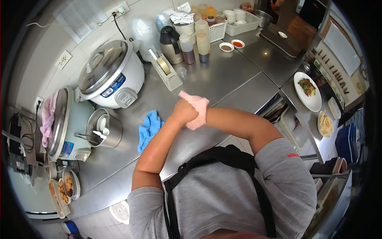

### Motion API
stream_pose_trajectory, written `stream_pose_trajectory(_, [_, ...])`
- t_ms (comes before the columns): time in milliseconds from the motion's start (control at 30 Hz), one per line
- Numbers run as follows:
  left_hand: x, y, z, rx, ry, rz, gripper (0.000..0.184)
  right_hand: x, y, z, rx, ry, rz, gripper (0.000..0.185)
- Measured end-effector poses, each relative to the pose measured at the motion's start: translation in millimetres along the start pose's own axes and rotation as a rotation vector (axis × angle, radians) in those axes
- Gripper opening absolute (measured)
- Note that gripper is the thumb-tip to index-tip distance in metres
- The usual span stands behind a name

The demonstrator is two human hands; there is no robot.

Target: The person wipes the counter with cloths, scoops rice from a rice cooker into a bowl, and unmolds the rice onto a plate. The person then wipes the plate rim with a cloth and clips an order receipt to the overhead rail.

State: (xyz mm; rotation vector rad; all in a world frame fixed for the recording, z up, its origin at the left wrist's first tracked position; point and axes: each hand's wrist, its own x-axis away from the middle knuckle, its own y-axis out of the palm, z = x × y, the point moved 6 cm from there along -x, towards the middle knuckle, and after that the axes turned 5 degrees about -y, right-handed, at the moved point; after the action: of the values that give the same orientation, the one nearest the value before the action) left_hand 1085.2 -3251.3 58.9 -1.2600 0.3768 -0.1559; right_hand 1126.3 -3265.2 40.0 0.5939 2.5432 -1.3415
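Steel counter (225, 73), hands (185, 111) on pink cloth (201, 108) — left curled

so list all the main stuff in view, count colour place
pink cloth: 1, pink, centre
blue cloth: 1, blue, left of centre
steel counter: 1, grey, middle
white cooker: 1, white, upper left
green cooker: 1, pale green, left
draped cloth: 1, pink, on green cooker
metal pot: 1, silver, by green cooker
tape dispenser: 1, cream, by white cooker
jug: 1, silver, behind tape dispenser
squeeze bottles: at least 2, dark contents, by jug
sauce dishes: 2, white, far counter
baskets: 2, white, far counter
plate: 1, white, right
pale food: 1 bowlful, beige, by plate
left hand: 1, bare, on pink cloth
right hand: 1, hidden, at pink cloth
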Motion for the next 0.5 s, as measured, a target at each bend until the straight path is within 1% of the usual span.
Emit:
stream_pose_trajectory(33, [0, -9, -2, 0.050, 0.001, 0.034, 0.022, -4, -1, -6, -0.024, -0.126, -0.032, 0.020])
stream_pose_trajectory(67, [0, -12, -19, 0.123, -0.137, 0.082, 0.023, -3, -4, -12, -0.037, -0.215, -0.042, 0.019])
stream_pose_trajectory(133, [7, -5, -63, 0.272, -0.416, 0.183, 0.024, 0, -10, -24, -0.063, -0.323, -0.024, 0.018])
stream_pose_trajectory(167, [13, -5, -85, 0.552, -0.292, 0.505, 0.026, 17, -14, -18, -0.149, -0.114, 0.282, 0.020])
stream_pose_trajectory(233, [-6, -2, -76, 0.368, -0.142, 0.133, 0.025, 72, -7, -10, -0.324, 0.337, 0.881, 0.025])
stream_pose_trajectory(300, [-2, -31, -10, 0.075, 0.265, -0.045, 0.022, 130, 27, -7, -0.501, 0.835, 1.463, 0.030])
stream_pose_trajectory(333, [-9, -28, 9, -0.220, 0.098, -0.476, 0.021, 150, 46, -8, -0.577, 1.103, 1.739, 0.033])
stream_pose_trajectory(400, [-2, -14, -19, 0.068, -0.048, -0.531, 0.021, 101, 25, -11, -0.940, 0.623, 1.947, 0.034])
stream_pose_trajectory(433, [-8, -34, -17, 0.193, -0.071, -0.481, 0.022, 82, 13, -11, -1.117, 0.364, 2.016, 0.034])
stream_pose_trajectory(500, [-27, -78, -23, 0.432, -0.114, -0.377, 0.024, 79, -3, 5, -1.028, 0.108, 1.743, 0.034])
